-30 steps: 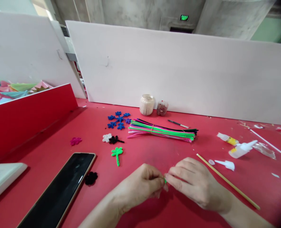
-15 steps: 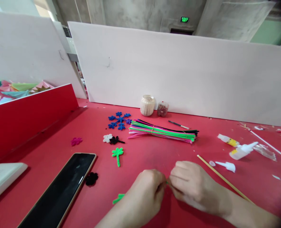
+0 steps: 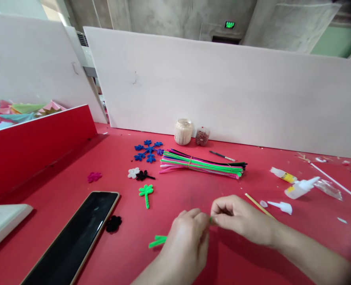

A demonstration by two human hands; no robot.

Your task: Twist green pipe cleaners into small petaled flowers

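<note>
Left hand [image 3: 188,239] hides part of green strips [image 3: 156,243]; right forearm [image 3: 306,251] covers near end of wooden stick [image 3: 260,206]; phone [image 3: 76,237] cropped, near left.

On the table [image 3: 190,190], phone [image 3: 74,237] left of the left hand [image 3: 190,239], bundled stems [image 3: 205,165] before the jar [image 3: 183,133], bottles [image 3: 294,192] at right.

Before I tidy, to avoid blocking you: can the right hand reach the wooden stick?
Probably yes: the wooden stick lies beside the right hand, far end uncovered; the forearm hides the rest.
</note>
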